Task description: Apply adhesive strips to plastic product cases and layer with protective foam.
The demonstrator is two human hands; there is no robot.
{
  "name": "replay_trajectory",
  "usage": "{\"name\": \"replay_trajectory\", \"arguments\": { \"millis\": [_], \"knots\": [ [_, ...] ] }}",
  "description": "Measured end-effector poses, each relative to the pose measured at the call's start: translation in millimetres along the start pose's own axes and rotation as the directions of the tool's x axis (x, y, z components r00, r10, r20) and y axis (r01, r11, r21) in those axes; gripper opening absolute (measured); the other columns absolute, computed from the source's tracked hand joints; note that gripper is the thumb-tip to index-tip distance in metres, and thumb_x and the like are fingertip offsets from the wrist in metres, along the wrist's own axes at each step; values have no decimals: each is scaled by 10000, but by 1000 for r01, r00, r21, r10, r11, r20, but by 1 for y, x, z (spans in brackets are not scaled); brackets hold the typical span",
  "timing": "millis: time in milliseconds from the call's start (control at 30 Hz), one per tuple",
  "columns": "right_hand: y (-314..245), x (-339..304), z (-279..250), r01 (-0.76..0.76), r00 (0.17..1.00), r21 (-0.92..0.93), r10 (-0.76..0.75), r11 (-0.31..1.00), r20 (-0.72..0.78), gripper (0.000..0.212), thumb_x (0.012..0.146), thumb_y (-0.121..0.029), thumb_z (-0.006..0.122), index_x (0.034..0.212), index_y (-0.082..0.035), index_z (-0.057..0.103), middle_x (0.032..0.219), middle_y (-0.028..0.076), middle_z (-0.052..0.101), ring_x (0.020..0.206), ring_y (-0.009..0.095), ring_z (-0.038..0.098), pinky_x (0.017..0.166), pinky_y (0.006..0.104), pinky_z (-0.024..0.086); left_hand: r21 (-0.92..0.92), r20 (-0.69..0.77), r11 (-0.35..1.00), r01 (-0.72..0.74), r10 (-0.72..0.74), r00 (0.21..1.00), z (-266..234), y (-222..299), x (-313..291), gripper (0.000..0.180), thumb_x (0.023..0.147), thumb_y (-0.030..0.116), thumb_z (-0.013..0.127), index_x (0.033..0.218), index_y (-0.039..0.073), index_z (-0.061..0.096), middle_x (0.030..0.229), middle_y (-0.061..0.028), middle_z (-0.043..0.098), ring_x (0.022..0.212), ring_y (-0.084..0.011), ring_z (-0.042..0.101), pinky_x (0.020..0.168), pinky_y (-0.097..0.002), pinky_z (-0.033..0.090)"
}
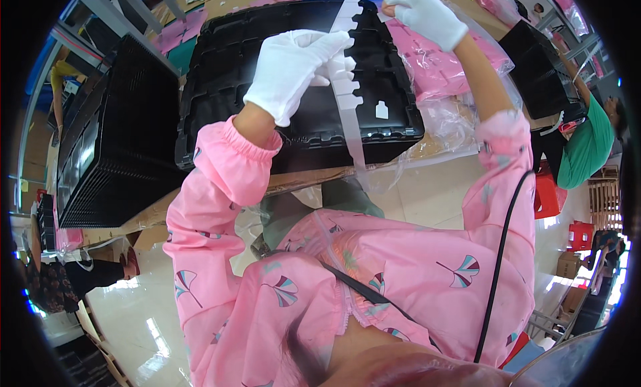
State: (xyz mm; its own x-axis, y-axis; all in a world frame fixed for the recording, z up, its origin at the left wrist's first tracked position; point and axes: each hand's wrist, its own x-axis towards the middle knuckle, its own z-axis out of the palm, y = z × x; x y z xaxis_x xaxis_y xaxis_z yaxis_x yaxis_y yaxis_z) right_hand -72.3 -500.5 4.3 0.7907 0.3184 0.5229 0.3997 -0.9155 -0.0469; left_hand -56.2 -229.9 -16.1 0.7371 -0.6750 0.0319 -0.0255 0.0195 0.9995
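A long white strip [348, 116] with notched tabs along one side hangs over a black plastic crate [227, 86] in front of me. My left hand [290, 70], in a white glove, pinches the strip between thumb and fingers. At the crate's far right corner is my right hand [427, 16], also gloved, with one bare fingertip showing. Its fingers are closed together, and a small white piece shows beneath them; its exact shape is partly hidden. One white tag-shaped label [382, 110] lies flat on the crate's near right part.
Stacked black crates [113, 140] stand close on the left. Pink sheets in clear plastic [427, 60] lie right of the crate. Further right are another black crate [534, 66] and a person in a green top [587, 146]. Red bins [549, 195] stand on the floor.
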Motion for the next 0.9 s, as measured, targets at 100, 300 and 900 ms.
{"name": "replay_trajectory", "arguments": {
  "millis": [100,300,900],
  "knots": [
    [45,19,15,-175,928,23,157,984,338,80,747,-67,581,771,-34,650,799,127,658,712,249,619,678,339,493,3,-11,1000,11,-11,1000,1,3,-1,282,865,319,627,960,56,666,779,-45,678,652,-120,651,575,-200,408],
    [94,44,58,-178,861,0,155,984,485,91,722,49,559,771,10,626,956,156,652,984,258,611,791,316,478,3,-32,999,32,-32,999,-6,4,1,307,878,287,614,1012,14,654,799,-88,666,665,-154,654,596,-231,502],
    [80,71,82,-93,706,-462,385,882,594,338,842,-294,594,1134,-129,640,1004,127,649,957,304,600,847,360,468,-68,-49,993,96,-100,994,-15,6,4,294,884,272,611,998,5,660,785,-90,671,674,-147,657,584,-215,486]
  ]
}}
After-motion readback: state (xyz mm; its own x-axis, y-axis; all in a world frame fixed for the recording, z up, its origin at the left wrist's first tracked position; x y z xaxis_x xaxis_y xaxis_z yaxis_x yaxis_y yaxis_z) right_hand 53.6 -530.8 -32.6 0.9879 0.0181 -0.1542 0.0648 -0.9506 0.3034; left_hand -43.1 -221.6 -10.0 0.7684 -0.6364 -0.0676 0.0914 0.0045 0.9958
